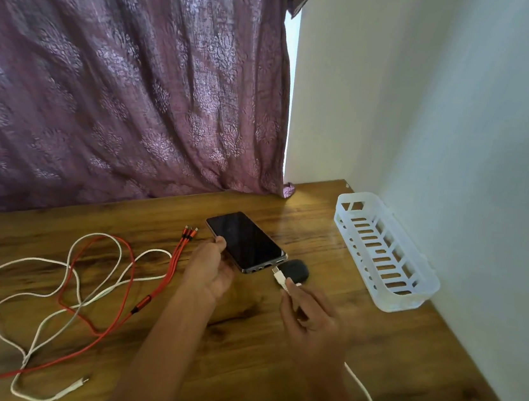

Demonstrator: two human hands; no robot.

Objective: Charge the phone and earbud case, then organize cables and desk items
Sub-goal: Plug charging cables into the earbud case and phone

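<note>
A black phone (246, 242) with a dark screen is lifted a little over the wooden desk (271, 351); my left hand (211, 268) grips its left edge and underside. My right hand (307, 315) pinches the white plug (280, 277) of a white cable, its tip a short gap from the phone's bottom port. That cable (362, 395) trails back under my right forearm. A black earbud case (296, 271) lies on the desk just behind the plug, partly hidden by it.
A red multi-tip cable (159, 282) and tangled white cables (45, 293) sprawl across the desk's left half. A white slotted plastic basket (383, 251) stands by the right wall. A purple curtain (121, 82) hangs behind the desk.
</note>
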